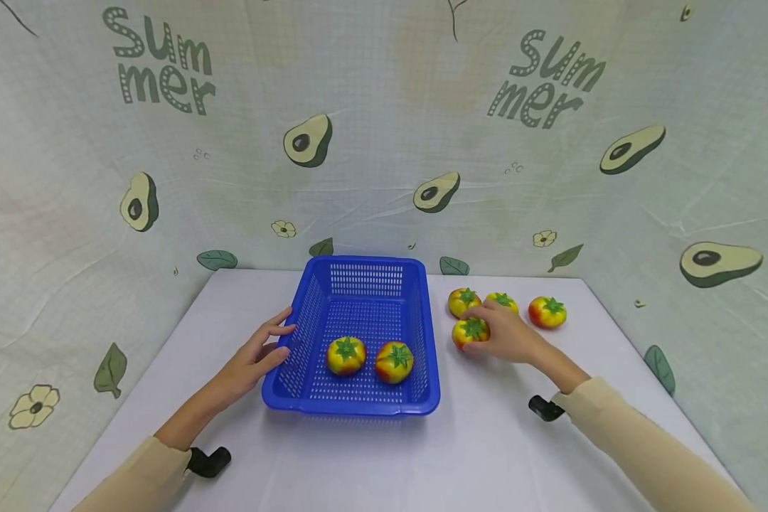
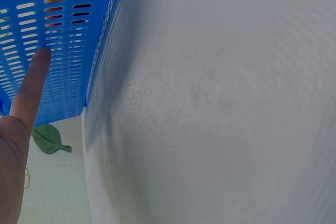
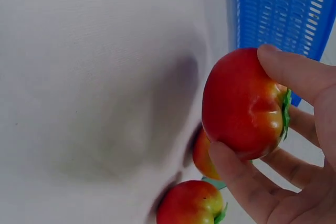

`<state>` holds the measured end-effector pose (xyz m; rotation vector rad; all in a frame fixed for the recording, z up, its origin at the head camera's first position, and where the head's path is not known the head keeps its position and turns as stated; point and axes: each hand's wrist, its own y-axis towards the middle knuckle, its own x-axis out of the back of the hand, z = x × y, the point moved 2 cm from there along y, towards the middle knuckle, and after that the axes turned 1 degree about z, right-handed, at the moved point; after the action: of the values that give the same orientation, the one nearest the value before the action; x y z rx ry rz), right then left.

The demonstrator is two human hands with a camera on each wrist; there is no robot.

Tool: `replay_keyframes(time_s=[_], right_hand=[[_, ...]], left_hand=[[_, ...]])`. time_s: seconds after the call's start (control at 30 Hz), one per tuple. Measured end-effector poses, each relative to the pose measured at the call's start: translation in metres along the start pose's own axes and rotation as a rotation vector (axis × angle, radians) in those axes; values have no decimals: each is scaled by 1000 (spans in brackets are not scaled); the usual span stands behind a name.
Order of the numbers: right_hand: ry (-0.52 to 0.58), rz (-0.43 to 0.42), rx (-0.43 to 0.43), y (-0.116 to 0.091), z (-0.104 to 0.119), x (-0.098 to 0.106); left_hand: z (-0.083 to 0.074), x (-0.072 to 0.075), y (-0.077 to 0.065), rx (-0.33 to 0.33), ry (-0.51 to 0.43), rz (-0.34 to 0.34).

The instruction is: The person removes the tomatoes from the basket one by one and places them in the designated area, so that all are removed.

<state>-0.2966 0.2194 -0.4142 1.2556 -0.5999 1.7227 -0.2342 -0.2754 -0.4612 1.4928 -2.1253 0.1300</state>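
A blue plastic basket (image 1: 358, 409) with slotted walls stands on the table, and two red-and-yellow tomatoes with green leafy tops lie inside: one on the left (image 1: 345, 355), one on the right (image 1: 394, 363). My left hand (image 1: 256, 355) is at the basket's left side, fingers extended along the rim; its straight thumb (image 2: 32, 85) reaches the slotted wall in the left wrist view. To the right of the basket, my right hand (image 1: 508, 334) grips a tomato (image 3: 244, 103) between thumb and fingers, its green top turned toward the palm.
Behind and beside my right hand lie more tomatoes: one at the back (image 1: 464, 302), one partly hidden by the hand (image 1: 504, 300), and one farther right (image 1: 547, 313). A white cloth covers the table (image 1: 486, 448). Patterned fabric (image 1: 371, 142) hangs around the back and sides.
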Motion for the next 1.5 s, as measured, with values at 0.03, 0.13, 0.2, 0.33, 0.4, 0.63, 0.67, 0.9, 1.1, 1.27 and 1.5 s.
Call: replay_keyframes(time_s=[0.03, 0.13, 0.2, 0.33, 0.4, 0.63, 0.67, 0.9, 1.1, 1.27, 1.5], right_hand=[[6, 5, -12, 0, -1, -1], [11, 22, -32, -1, -3, -4], [16, 31, -44, -2, -4, -6], [20, 37, -53, -3, -6, -9], [20, 36, -57, -3, -7, -10], [22, 39, -67, -3, -10, -12], [23, 40, -69, -3, -10, -12], [63, 48, -97, -4, -13, -14], [85, 52, -111, -5, -14, -15], [86, 50, -113, -6, -15, -15], [87, 51, -107, -6, -15, -16]], left_hand=[[0, 0, 0, 0, -5, 1], [1, 0, 0, -3, -13, 1], [1, 0, 0, -3, -14, 1], [1, -1, 0, -7, -22, 3], [1, -1, 0, -8, -25, 4], [1, -1, 0, -2, -20, -1], [1, -1, 0, -2, -17, -2], [2, 0, 0, 4, 10, -7], [1, 0, 0, 2, 2, -7], [1, 0, 0, 3, 5, -11], [2, -1, 0, -3, 0, -6]])
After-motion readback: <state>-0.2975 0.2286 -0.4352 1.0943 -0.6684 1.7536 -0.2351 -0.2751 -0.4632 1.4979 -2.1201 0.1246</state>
